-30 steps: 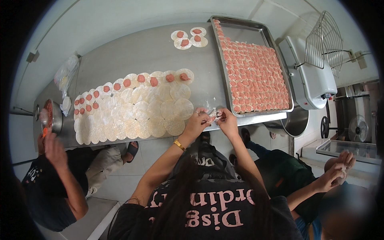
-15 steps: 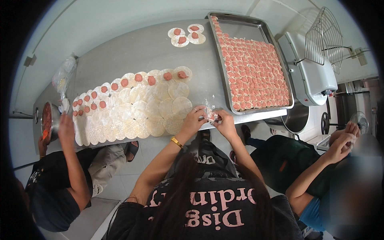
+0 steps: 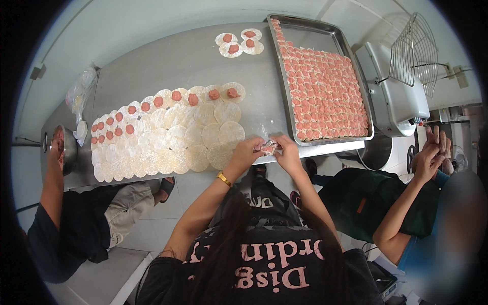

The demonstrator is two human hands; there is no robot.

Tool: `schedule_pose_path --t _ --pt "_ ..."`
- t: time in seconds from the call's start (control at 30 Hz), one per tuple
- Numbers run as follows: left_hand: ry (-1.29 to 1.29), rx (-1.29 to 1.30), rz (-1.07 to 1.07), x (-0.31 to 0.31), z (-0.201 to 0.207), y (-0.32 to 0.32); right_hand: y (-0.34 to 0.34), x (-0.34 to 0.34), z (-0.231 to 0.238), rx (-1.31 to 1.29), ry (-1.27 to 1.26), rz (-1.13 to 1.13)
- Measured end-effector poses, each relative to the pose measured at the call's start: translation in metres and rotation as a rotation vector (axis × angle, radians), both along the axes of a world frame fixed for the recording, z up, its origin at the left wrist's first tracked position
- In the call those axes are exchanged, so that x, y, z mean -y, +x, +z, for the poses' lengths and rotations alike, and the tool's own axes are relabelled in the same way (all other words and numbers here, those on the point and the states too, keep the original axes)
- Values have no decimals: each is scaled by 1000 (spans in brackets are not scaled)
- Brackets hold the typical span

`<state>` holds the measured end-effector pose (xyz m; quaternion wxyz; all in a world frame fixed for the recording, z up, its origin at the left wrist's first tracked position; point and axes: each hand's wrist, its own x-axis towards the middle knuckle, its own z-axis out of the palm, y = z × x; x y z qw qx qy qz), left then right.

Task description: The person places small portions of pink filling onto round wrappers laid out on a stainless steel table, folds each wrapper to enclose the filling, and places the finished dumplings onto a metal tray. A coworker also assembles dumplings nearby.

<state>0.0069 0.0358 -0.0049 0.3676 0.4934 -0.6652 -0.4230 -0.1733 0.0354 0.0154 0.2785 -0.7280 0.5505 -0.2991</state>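
Between my two hands is a dumpling [image 3: 268, 148], a pale round wrapper gathered around pink meat filling. My left hand [image 3: 247, 152] pinches its left side, and my right hand [image 3: 287, 150] pinches its right side. Both hands are at the near edge of the steel table. Just left of them lie overlapping rows of round dough wrappers [image 3: 197, 160]. Lumps of meat filling [image 3: 193, 99] sit on wrappers in the far row and at the left end. Right of my hands stands a metal tray [image 3: 319, 139] mostly filled with open-topped meat dumplings [image 3: 325, 94].
Several filled wrappers [image 3: 233, 49] lie at the far side of the steel table [image 3: 152, 66]. A co-worker at left reaches into a metal bowl [image 3: 68, 152] beside a plastic bag [image 3: 81, 91]. Another person stands at right, hands together. A white machine [image 3: 391, 91] with a wire guard stands beyond the tray.
The dumpling has turned a little in my fingers, showing more filling. The left co-worker's hand has moved from the wrappers to the bowl. The right person's hands have risen.
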Motion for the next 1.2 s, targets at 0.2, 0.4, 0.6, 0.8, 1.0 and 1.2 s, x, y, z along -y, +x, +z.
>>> schedule_pose_path --t 0.2,0.4,0.6,0.8,1.0,1.2 --pt "36 13 -60 1 4 -5 3 -2 -3 -4 59 -10" --pt "79 -36 -75 1 7 -5 -5 -8 9 -9 105 -26" --pt "59 109 -113 3 6 -10 1 -6 0 19 97 -14" --pt "71 58 -97 2 6 -8 -4 -15 2 -32 45 -105" --pt "42 146 -102 2 5 -11 4 -13 3 3 4 -58" --pt "58 72 -79 3 4 -8 0 -15 5 27 58 -84"
